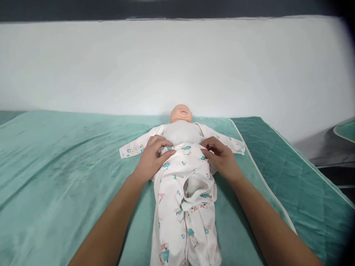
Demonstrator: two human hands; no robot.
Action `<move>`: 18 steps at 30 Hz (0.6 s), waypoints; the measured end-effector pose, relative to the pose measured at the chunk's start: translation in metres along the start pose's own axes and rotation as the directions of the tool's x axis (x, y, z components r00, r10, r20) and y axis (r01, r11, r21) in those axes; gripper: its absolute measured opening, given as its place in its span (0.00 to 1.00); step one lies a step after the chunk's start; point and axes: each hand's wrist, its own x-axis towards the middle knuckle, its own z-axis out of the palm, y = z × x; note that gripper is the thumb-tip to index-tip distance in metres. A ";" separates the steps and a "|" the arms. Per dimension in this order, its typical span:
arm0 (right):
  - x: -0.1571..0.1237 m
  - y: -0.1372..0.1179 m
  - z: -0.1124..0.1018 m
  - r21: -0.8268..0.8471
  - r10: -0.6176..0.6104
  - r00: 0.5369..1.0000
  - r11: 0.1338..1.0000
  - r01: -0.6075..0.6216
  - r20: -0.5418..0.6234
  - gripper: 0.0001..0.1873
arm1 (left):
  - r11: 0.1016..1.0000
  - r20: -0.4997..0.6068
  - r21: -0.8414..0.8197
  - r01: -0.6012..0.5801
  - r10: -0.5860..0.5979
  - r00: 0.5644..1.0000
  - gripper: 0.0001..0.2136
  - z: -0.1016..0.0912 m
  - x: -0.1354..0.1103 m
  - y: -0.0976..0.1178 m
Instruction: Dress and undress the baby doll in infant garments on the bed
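Observation:
A baby doll [181, 114] lies on its back on a teal blanket [63, 166], head towards the wall. It wears a white printed sleepsuit [183, 199] that is open over the chest and at the crotch. My left hand [154, 157] pinches the sleepsuit's edge at the doll's waist on the left side. My right hand [220, 157] pinches the matching edge on the right side. Both hands have their fingers curled onto the fabric.
A white wall [177, 66] rises right behind the doll's head. A quilted teal mat [291, 177] lies to the right of the blanket, with a dark floor strip [338, 177] beyond it.

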 end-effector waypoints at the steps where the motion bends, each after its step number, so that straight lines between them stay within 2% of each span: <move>1: 0.000 -0.002 -0.001 -0.020 0.010 1.000 1.000 -0.010 0.026 0.05 | 1.000 0.021 0.009 0.002 -0.002 1.000 0.07 -0.001 0.000 0.001; 5: 0.001 -0.008 -0.001 -0.084 0.002 0.998 0.996 0.004 0.070 0.05 | 0.998 0.043 0.046 -0.035 0.033 0.999 0.07 -0.001 0.000 0.003; 9: -0.003 -0.013 0.007 -0.172 -0.130 0.992 0.977 0.127 -0.002 0.04 | 0.987 -0.039 0.119 -0.107 0.112 0.993 0.06 0.005 -0.006 -0.001; 12: -0.008 -0.016 0.012 -0.217 -0.160 0.985 0.966 0.143 -0.058 0.03 | 0.992 -0.109 0.114 -0.049 0.061 0.992 0.04 0.012 -0.008 -0.005; 14: -0.008 -0.017 0.013 -0.197 -0.114 0.992 0.975 0.100 -0.059 0.04 | 0.994 -0.169 0.100 0.052 -0.034 0.985 0.05 0.016 -0.004 -0.006; 16: 0.000 -0.019 0.011 -0.153 -0.017 0.999 0.988 0.013 -0.028 0.09 | 0.985 -0.203 0.110 0.132 -0.108 0.973 0.07 0.019 0.005 -0.006; 18: 0.014 -0.023 0.010 -0.142 0.082 0.996 0.987 -0.077 0.036 0.16 | 0.982 -0.165 0.110 0.152 -0.133 0.977 0.08 0.021 0.018 -0.005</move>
